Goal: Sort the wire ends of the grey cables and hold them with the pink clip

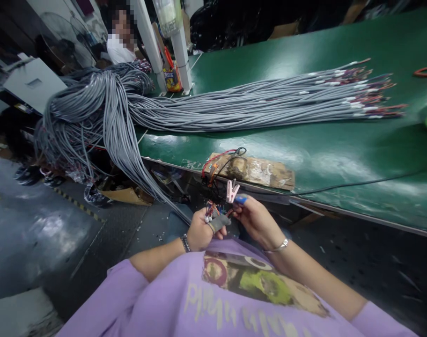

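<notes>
In front of my body, my left hand (200,232) is closed around the stripped ends of a bunch of grey cables, with colored wires (213,209) fanning out above the fist. A grey cover (219,223) wraps its thumb. Just to the right, my right hand (257,222) pinches a thin reddish-brown wire (229,212) at the bunch. Blue tape (240,200) is around one of its fingers. A pink clip (232,191) stands right beside those fingertips, close to the bench edge; whether they touch it I cannot tell.
Many grey cables (234,107) lie along the green bench (340,150), some drooping over its left edge. A worn wooden block (266,172) with red and black leads sits at the front edge. A black cord (357,179) crosses the right side. Another person (120,47) is behind.
</notes>
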Available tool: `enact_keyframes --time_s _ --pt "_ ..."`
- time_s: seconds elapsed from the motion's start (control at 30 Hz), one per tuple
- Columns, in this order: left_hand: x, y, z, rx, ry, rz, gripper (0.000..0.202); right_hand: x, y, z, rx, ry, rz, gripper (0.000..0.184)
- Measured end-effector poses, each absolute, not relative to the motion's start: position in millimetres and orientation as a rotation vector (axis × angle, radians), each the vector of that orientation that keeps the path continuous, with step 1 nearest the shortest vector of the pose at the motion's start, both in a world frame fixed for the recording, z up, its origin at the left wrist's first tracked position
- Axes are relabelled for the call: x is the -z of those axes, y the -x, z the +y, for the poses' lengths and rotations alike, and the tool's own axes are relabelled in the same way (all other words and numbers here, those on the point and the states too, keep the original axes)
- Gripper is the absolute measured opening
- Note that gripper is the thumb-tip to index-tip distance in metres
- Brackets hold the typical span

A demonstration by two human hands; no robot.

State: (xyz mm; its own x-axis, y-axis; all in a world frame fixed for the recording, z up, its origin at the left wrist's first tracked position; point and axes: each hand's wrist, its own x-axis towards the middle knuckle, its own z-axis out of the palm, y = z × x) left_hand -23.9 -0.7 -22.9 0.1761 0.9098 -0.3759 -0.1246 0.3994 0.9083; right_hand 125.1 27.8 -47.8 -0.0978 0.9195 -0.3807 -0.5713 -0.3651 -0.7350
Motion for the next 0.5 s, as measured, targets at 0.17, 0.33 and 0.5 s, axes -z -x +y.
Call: enact_keyframes --time_s 0.17,0.33,0.5 --pt "16 21 3 -0.893 -0.82 1.094 0.052 36 -126 39 -1.879 0.876 -0.571 0.039" --pt "1 12 11 -0.926 -0.767 1.076 0.052 29 -121 44 -1.573 0.987 -0.804 0.047" --pt "3 8 15 -0.922 -0.759 1.078 0.049 31 -115 47 -1.667 0.919 -0.734 0.051"
